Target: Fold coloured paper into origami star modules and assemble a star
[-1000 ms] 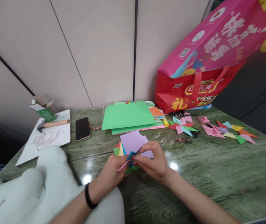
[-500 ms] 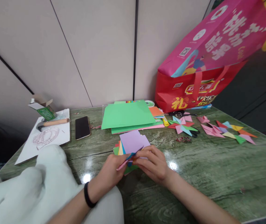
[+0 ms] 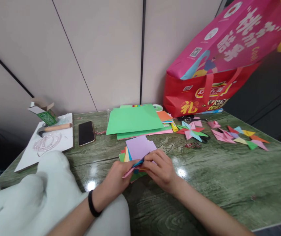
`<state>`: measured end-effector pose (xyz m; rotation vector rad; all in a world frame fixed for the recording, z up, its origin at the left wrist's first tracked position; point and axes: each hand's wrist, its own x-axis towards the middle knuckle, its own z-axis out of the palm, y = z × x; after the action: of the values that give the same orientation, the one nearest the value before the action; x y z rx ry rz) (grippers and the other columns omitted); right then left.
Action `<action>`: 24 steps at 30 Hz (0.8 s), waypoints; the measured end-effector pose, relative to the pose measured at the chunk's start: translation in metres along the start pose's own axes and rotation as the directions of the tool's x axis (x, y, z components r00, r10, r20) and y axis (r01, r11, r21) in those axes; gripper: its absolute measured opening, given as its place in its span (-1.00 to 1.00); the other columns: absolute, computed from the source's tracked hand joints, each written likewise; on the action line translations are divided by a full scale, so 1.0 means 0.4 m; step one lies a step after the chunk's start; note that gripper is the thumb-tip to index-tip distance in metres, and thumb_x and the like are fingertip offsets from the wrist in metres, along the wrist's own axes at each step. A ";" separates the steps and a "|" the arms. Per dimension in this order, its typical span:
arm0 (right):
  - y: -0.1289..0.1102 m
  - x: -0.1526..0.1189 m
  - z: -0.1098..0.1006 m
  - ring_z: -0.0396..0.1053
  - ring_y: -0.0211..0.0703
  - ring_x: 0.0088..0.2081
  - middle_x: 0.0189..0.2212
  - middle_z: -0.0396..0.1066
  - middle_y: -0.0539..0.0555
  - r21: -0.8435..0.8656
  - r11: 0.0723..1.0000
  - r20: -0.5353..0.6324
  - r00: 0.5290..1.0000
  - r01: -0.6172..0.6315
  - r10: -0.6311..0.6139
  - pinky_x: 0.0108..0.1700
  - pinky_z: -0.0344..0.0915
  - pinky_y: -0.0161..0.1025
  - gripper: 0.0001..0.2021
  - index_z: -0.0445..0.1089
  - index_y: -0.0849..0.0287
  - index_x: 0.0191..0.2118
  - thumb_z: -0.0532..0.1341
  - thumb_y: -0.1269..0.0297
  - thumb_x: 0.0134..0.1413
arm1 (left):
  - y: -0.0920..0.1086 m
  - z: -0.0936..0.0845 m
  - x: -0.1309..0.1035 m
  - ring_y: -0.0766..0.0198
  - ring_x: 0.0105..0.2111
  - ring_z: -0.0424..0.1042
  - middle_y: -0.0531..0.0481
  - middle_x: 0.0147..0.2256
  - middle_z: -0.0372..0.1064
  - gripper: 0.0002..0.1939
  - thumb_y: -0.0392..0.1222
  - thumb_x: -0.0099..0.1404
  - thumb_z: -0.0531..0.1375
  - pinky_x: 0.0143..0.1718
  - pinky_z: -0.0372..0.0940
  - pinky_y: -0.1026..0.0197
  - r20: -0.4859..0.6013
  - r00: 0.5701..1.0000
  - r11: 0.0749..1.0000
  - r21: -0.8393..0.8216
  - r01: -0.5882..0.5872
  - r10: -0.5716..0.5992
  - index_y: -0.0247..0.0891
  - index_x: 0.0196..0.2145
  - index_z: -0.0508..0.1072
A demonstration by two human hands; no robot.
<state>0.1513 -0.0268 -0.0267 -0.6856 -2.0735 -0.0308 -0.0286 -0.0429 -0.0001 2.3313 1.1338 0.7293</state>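
Observation:
Between my hands is a small folded paper piece with pink, blue and orange parts, largely covered by the fingers. My left hand pinches its left side, thumb on top. The fingers of my right hand are closed on its right end. Just behind and beneath lies a pile of coloured paper squares, a purple sheet uppermost. Folded paper stars in several colours lie to the right, beside loose pink folded pieces.
Large green sheets lie at the back, with a yellow glue stick and black scissors to their right. A red bag stands behind. Leftward are a phone, hammer, beads and green box. A white plush sits in front.
My right fingers have curled in closer around the right end of the folded paper. My left hand keeps its pinch, and the things on the table lie as before.

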 end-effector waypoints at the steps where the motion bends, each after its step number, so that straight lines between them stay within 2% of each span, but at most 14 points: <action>1: 0.000 -0.001 0.000 0.20 -0.20 -0.35 -0.43 0.36 0.04 -0.007 1.000 -0.004 1.000 -0.013 0.013 -0.32 0.17 -0.24 -0.91 0.36 0.16 -0.37 0.16 0.48 0.04 | 0.000 0.000 0.000 0.43 -0.64 0.06 0.12 -0.64 0.21 -0.75 -0.33 0.24 0.00 -0.57 0.04 0.40 0.000 1.000 1.000 0.005 0.004 -0.004 -0.31 -0.55 0.35; 6: 0.002 0.002 0.003 0.21 -0.17 -0.32 -0.40 0.33 0.05 -0.037 0.997 0.033 0.997 -0.068 0.069 -0.30 0.15 -0.22 -0.96 0.36 0.15 -0.35 0.18 0.39 0.03 | -0.005 0.004 0.000 0.45 -0.66 0.03 0.13 -0.65 0.22 -0.72 -0.31 0.26 -0.03 -0.61 -0.01 0.40 0.008 1.000 0.998 0.055 0.022 -0.023 -0.32 -0.57 0.32; 17: -0.003 0.012 -0.003 0.20 -0.13 -0.26 -0.33 0.34 0.07 -0.090 0.994 0.123 0.990 -0.057 0.068 -0.22 0.11 -0.16 -0.96 0.36 0.16 -0.35 0.18 0.34 0.04 | -0.009 0.010 0.000 0.43 -0.65 0.11 0.08 -0.62 0.27 -0.71 -0.35 0.24 -0.03 -0.61 0.01 0.39 -0.021 1.000 0.995 0.099 0.007 -0.005 -0.31 -0.60 0.30; 24: -0.013 0.014 -0.001 0.19 -0.17 -0.34 -0.37 0.35 0.07 -0.195 0.981 0.151 0.988 -0.005 0.035 -0.36 0.08 -0.24 -0.93 0.37 0.18 -0.34 0.14 0.41 0.07 | -0.005 0.010 0.002 0.43 -0.68 0.13 0.10 -0.66 0.24 -0.70 -0.34 0.25 -0.03 -0.64 0.02 0.39 -0.020 1.000 0.993 0.120 -0.011 0.013 -0.29 -0.61 0.30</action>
<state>0.1470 -0.0289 -0.0209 -0.8505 -2.2305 -0.1763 -0.0269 -0.0416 -0.0040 2.4369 1.2048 0.7091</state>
